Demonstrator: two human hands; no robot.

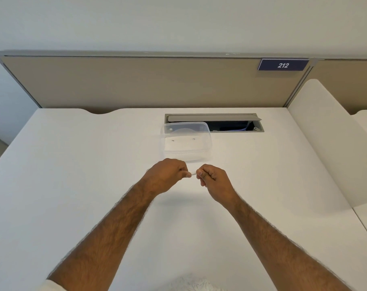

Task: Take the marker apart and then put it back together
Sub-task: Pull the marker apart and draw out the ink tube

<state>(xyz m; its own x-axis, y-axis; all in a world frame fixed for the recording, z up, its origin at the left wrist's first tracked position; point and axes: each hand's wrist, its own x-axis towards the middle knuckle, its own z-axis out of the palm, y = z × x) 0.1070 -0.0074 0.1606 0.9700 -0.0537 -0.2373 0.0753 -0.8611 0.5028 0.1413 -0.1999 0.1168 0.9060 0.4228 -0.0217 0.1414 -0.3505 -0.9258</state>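
Both of my hands are up over the desk (73, 175), held close together near its middle, with the marker (193, 174) running between them. My left hand (168, 175) is curled into a loose fist, fingers pressed together and wrapped around one end of the marker, thumb tip lying along it. My right hand (215, 180) is curled the same way around the other end, knuckles toward me, fingers folded in tight. Only a short white stretch of the marker shows in the gap between my two thumbs; everything else of it is buried inside my fists, so I cannot tell whether it is in one piece or already parted, nor which end is the cap. The hands do not touch each other, though they are just apart. Neither hand rests on the desk; a soft shadow lies below them on the white top.

Just beyond my knuckles sits a clear tub (186, 141), flat on the desk, with two tiny dark specks inside that are too small to make out. Behind the tub is a cable hatch (237, 124) with its flap raised, dark inside. A tan partition (136, 82) stands along the back edge, carrying a blue sign (283, 65) that reads 212.
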